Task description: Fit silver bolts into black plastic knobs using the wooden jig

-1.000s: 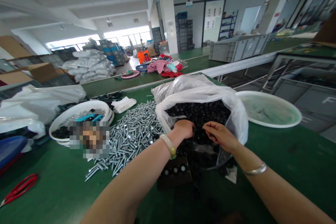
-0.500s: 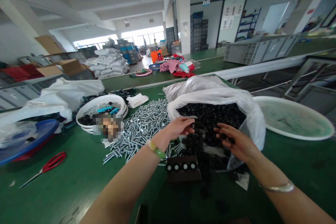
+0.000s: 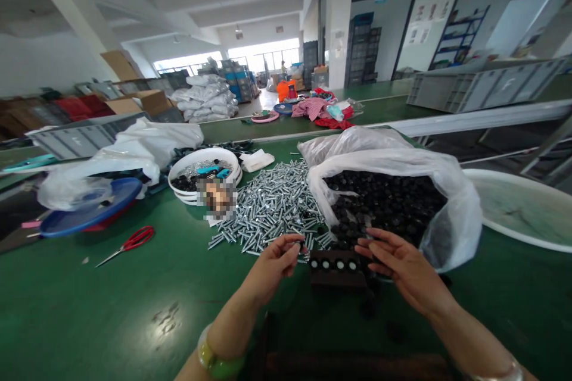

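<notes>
My left hand (image 3: 279, 262) pinches a small dark part (image 3: 300, 244) between thumb and fingertips, beside the pile of silver bolts (image 3: 277, 202). Just right of it stands a dark block (image 3: 337, 277) with a row of several round light-centred pieces on top. My right hand (image 3: 397, 259) is over the front of the open white plastic bag (image 3: 460, 190), which is full of black round parts (image 3: 393, 196). Its fingers are bent and close together near the block's right end; whatever they hold is too small and dark to tell.
Red-handled scissors (image 3: 137, 238) lie on the green table (image 3: 187, 303) at left. Behind them are a blue tray (image 3: 84, 217) and white tubs (image 3: 203, 164) with small parts. A large white round tray (image 3: 522, 208) sits at right, and a grey crate (image 3: 487, 86) farther back.
My left hand has moved from the bag's opening down to the left of the block, with a small dark part in its fingertips. My right hand has come nearer the block. The view has shifted.
</notes>
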Motion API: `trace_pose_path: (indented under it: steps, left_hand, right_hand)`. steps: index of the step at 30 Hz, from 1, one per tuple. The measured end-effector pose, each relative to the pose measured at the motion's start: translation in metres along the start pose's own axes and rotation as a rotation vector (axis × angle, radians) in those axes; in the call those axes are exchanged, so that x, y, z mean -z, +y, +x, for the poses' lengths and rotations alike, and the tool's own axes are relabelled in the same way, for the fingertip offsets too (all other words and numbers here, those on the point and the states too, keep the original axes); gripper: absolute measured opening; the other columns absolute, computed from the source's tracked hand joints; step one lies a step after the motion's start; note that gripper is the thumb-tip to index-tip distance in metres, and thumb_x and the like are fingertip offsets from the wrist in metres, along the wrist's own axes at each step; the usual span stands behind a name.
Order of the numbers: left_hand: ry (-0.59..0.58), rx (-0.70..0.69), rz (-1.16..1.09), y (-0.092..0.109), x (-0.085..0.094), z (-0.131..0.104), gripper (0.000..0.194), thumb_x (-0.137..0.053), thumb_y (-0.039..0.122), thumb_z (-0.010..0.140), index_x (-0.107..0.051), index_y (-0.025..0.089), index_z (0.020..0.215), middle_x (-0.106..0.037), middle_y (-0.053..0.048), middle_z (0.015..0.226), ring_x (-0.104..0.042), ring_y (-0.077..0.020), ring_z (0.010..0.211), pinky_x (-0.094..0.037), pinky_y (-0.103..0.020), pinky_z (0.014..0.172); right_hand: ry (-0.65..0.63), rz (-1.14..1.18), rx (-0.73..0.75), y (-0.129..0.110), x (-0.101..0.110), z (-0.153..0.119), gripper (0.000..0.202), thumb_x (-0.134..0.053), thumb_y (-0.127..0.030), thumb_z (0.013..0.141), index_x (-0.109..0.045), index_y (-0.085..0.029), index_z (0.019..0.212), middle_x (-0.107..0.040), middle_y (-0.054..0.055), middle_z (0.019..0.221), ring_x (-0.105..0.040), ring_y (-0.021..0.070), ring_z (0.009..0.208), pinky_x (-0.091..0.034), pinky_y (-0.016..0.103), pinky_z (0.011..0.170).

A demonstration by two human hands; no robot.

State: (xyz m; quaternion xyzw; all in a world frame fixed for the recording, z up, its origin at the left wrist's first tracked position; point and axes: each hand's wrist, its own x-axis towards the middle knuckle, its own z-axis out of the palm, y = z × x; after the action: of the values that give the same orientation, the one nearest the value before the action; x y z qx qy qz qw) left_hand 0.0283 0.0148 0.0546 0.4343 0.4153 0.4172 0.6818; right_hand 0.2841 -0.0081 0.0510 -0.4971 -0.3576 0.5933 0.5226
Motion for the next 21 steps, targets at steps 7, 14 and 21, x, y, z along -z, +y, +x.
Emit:
trace_pose_path:
  steps: [7,14,21]
  left_hand:
    - [0.076,-0.442,0.710,-0.018,-0.001,-0.003,0.022,-0.062,0.028,0.076,-0.067,0.021,0.096,-0.065,-0.005,0.089,-0.058,-0.0153,0.078,-0.048,-0.027,0.071]
    - [0.040,-0.659,1.014,-0.023,-0.011,-0.005,0.028,-0.049,0.021,0.085,-0.062,0.024,0.110,-0.064,-0.007,0.100,-0.059,-0.0160,0.090,-0.049,-0.029,0.080]
    - [0.053,-0.741,1.116,-0.026,-0.019,-0.006,0.025,-0.047,0.024,0.086,-0.065,0.026,0.104,-0.066,-0.006,0.102,-0.060,-0.0168,0.091,-0.050,-0.031,0.081]
  right_hand:
    - [0.060,0.105,0.088,0.015,-0.002,-0.006,0.019,-0.068,-0.036,0.071,-0.067,-0.022,0.085,-0.068,0.005,0.100,-0.059,0.0220,0.103,-0.045,0.037,0.095]
    - [0.092,-0.382,0.387,0.023,-0.019,-0.014,0.028,-0.055,-0.039,0.081,-0.062,-0.024,0.104,-0.063,0.006,0.111,-0.056,0.0231,0.107,-0.042,0.045,0.096]
    - [-0.036,-0.890,0.734,0.033,-0.031,-0.016,0.032,-0.037,-0.020,0.088,-0.057,-0.024,0.114,-0.058,0.006,0.121,-0.050,0.0210,0.115,-0.039,0.043,0.100]
